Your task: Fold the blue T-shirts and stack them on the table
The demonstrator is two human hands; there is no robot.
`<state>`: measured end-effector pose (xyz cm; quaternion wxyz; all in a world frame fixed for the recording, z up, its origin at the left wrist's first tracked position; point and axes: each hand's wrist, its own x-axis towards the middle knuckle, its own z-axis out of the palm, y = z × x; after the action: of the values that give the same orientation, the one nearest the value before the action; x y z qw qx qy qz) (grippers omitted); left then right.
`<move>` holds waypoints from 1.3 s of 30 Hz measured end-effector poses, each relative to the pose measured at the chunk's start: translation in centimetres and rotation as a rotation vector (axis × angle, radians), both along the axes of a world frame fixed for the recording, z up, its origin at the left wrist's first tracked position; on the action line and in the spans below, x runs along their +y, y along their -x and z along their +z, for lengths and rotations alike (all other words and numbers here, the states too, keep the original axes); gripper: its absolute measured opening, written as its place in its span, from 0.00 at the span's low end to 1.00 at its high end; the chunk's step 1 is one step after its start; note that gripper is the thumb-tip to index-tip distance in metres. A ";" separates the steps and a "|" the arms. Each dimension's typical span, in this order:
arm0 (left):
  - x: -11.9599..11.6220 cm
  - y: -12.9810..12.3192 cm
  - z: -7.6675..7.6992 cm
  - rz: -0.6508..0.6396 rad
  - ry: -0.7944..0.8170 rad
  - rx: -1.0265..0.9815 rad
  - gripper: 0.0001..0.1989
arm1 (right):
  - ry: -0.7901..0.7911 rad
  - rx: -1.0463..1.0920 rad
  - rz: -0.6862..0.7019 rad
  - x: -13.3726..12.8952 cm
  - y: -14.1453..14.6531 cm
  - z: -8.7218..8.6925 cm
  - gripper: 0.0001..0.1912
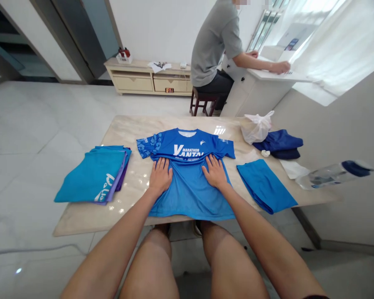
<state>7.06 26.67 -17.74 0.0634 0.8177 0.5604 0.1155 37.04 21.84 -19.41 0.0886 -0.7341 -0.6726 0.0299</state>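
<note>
A blue short-sleeved marathon T-shirt (187, 182) lies face up on the marble-topped table (81, 218), with white lettering across its chest. My left hand (161, 175) rests flat on the shirt's left-hand side, fingers spread. My right hand (214, 172) lies the same way on the other side, and neither hand grips the cloth. A horizontal ridge of fabric runs just above my fingertips. To the left sits a stack of folded teal and purple garments (93, 176). A folded blue garment (264, 186) lies to the right.
A white plastic bag (257, 128) and dark blue cloth (279, 144) sit at the table's far right, near a lying water bottle (333, 175). Beyond the table, a seated person (213, 45) works at a white counter. A low cream cabinet (149, 81) stands against the wall.
</note>
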 end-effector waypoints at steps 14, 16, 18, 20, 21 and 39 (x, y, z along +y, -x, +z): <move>-3.8 1.8 -0.4 0.011 -0.001 0.010 0.35 | -0.100 -0.009 -0.068 -3.3 0.8 0.0 0.34; -5.9 2.7 -0.2 0.002 0.003 0.037 0.35 | -0.090 -0.025 -0.047 -6.0 1.5 0.1 0.34; -7.8 3.4 0.1 -0.001 0.023 0.079 0.35 | -0.043 -0.030 -0.036 -8.3 2.1 0.3 0.35; -9.5 4.1 0.4 0.004 0.054 0.119 0.36 | 0.017 -0.033 -0.027 -10.2 2.3 0.4 0.36; -10.2 4.4 0.4 0.003 0.069 0.133 0.36 | 0.040 -0.035 -0.015 -11.0 2.3 0.5 0.36; -14.4 7.7 -0.4 -0.043 0.175 0.199 0.36 | 0.088 -0.012 0.038 -19.0 2.4 -0.6 0.38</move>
<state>-0.61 12.24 -18.12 0.0809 0.8283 0.5542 -0.0170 34.64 2.82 -19.99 0.0518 -0.7247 -0.6848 0.0568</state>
